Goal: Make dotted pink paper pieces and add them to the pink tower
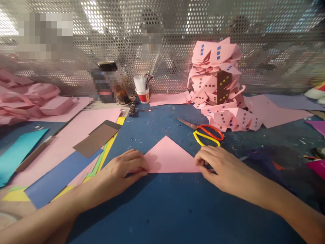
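Note:
A pink paper triangle lies on the blue table, its long straight edge toward me and its point facing away. My left hand pinches the left corner between thumb and fingers. At the right corner, my right hand holds the paper in the same way. Scissors with one red and one yellow handle lie open just beyond my right hand, their blades pointing to the upper left.
Pink cut paper pieces with small squares are piled at the back right. A cup of tools stands near the perforated metal screen. Coloured sheets cover the left side. A dark blue object lies at right.

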`<state>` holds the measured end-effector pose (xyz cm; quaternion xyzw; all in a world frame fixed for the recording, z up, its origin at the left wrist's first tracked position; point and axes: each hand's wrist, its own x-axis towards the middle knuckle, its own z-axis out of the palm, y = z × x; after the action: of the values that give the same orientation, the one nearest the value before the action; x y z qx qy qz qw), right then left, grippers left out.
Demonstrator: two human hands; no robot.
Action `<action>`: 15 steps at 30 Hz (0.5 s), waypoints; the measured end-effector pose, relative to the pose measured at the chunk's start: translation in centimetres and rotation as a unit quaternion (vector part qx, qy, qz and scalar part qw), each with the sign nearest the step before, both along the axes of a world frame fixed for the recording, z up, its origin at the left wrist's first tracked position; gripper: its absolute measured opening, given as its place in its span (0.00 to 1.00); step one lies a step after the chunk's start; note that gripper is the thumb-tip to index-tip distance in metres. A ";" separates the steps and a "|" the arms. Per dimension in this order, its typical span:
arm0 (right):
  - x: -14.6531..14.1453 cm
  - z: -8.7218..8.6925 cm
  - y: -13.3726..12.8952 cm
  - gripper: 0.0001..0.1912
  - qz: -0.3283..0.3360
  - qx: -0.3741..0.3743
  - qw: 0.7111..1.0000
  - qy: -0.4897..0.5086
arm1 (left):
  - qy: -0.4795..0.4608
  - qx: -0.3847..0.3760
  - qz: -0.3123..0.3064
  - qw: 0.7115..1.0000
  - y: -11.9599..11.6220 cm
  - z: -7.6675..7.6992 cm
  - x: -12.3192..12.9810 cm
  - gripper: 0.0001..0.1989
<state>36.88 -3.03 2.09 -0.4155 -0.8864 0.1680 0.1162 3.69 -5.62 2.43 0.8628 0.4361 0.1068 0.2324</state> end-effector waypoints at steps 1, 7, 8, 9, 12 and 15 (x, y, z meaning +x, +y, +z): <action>-0.2 0.1 -0.1 0.06 0.001 0.014 1.000 0.004 | 0.002 0.009 -0.005 1.000 0.0 -0.1 -0.1 0.11; -1.1 -0.5 -0.3 0.03 0.070 0.047 0.996 0.015 | 0.017 0.047 -0.022 0.999 -0.1 -0.4 -0.2 0.10; -1.2 -0.6 -0.3 0.03 0.077 0.050 0.996 0.013 | 0.016 0.054 -0.023 0.998 -0.2 -0.5 -0.1 0.10; -1.2 -0.8 -0.2 0.04 0.083 0.055 0.995 0.012 | 0.014 0.060 -0.023 0.998 -0.2 -0.5 -0.1 0.10; -1.3 -0.9 -0.1 0.08 0.097 0.073 0.993 0.007 | 0.012 0.073 -0.014 0.997 -0.3 -0.9 0.0 0.08; -1.3 -0.8 -0.2 0.10 0.106 0.093 0.990 -0.004 | 0.008 0.080 -0.006 0.997 -0.3 -1.2 0.1 0.07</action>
<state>35.54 -3.20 1.33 -0.3075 -0.9376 0.0944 0.1323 3.74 -5.93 1.23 0.8822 0.4226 0.1330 0.1597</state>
